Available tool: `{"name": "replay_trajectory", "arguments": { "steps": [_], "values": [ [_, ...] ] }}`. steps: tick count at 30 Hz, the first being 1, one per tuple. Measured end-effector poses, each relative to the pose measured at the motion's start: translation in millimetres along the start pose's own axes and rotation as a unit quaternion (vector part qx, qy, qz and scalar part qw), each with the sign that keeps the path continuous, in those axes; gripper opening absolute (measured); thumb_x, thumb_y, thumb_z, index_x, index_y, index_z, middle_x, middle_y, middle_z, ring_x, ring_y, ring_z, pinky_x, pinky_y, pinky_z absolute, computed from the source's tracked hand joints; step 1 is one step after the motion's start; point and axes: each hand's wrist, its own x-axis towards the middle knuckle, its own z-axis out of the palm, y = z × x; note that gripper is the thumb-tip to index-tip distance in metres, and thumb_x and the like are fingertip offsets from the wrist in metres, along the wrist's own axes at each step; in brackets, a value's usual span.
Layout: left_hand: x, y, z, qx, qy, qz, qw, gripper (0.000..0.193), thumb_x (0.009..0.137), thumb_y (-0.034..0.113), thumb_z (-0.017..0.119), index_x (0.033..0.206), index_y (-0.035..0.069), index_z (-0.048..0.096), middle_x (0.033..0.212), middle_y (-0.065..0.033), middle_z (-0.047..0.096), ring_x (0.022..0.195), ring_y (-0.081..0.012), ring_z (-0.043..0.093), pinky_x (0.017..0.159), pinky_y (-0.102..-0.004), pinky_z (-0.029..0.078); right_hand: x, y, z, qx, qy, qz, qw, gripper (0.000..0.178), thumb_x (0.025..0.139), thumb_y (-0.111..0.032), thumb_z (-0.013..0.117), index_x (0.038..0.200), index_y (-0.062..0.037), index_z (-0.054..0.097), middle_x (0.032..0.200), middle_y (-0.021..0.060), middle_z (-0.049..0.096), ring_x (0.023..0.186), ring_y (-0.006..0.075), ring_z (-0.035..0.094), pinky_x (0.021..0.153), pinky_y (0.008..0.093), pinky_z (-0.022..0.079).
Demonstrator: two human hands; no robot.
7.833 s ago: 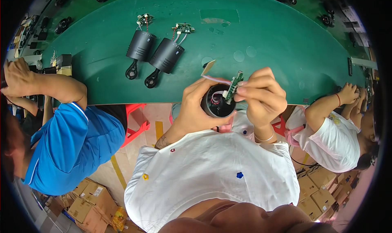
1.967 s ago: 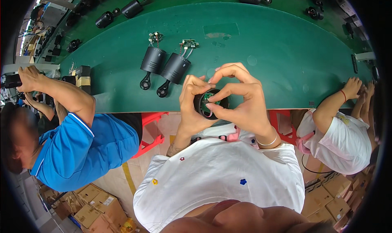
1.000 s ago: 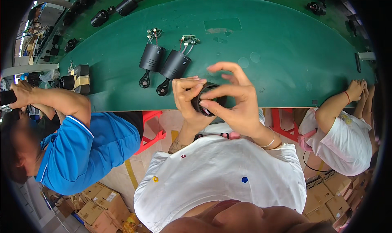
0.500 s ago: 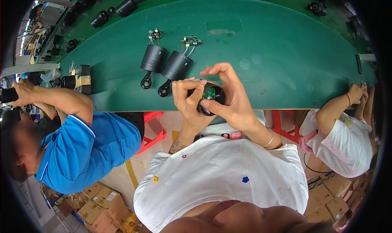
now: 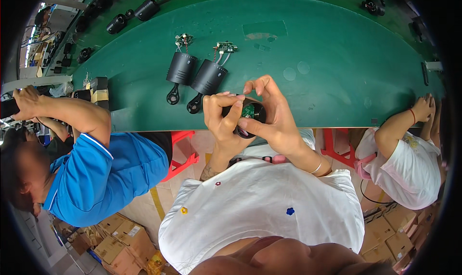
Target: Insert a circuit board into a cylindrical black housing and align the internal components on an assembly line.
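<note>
Between my two hands, over the near edge of the green table, is a black cylindrical housing (image 5: pixel 260 112) with its open end facing up. A green circuit board (image 5: pixel 248 111) shows inside it. My left hand (image 5: pixel 222 115) wraps round the housing's left side, index finger bent over the rim. From the right, my right hand (image 5: pixel 275 112) grips it, thumb at the near rim and fingers curled on the far side. Beyond my left hand lie two similar black housings, one (image 5: pixel 182 69) left of the other (image 5: pixel 209 77), each with a looped end and a wired circuit board outside.
The green table (image 5: pixel 332 82) spans the front. Black housings (image 5: pixel 147 9) line its far side. A person in a blue shirt (image 5: pixel 106 178) sits at left, another in white (image 5: pixel 404 164) at right. Red stools (image 5: pixel 185 154) and cardboard boxes (image 5: pixel 127 246) stand below.
My right index finger has shifted slightly at the far rim of the housing. My right thumb has moved a little over the opening. The housing stays in both hands.
</note>
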Motion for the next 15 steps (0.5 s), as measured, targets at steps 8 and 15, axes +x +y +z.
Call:
{"name": "replay_trajectory", "arguments": {
  "steps": [8, 15],
  "values": [
    [1.7, -2.4, 2.2, -0.043, 0.002, -0.021, 0.999, 0.049, 0.068, 0.011, 0.077, 0.113, 0.015, 0.057, 0.099, -0.0066, 0.061, 0.083, -0.0228, 0.05, 0.077, -0.0396, 0.046, -0.7, -4.7, 3.5, -0.005, 0.024, 0.008, 1.0, 0.058, 0.073, 0.01, 0.07, 0.117, -0.0084, 0.036, 0.122, 0.0098, 0.042, 0.108, 0.024, 0.054, 0.087, 0.0327, 0.048],
    [-0.4, -1.7, 0.5, -0.114, -0.002, -0.072, 0.991, 0.048, 0.066, 0.011, 0.079, 0.108, 0.012, 0.055, 0.098, -0.007, 0.059, 0.084, -0.0226, 0.051, 0.074, -0.0369, 0.043, -3.8, -9.0, 3.2, 0.009, 0.011, 0.04, 0.999, 0.063, 0.068, 0.008, 0.073, 0.12, -0.0089, 0.04, 0.129, 0.0113, 0.044, 0.117, 0.0248, 0.048, 0.098, 0.0364, 0.041]
  ]
}}
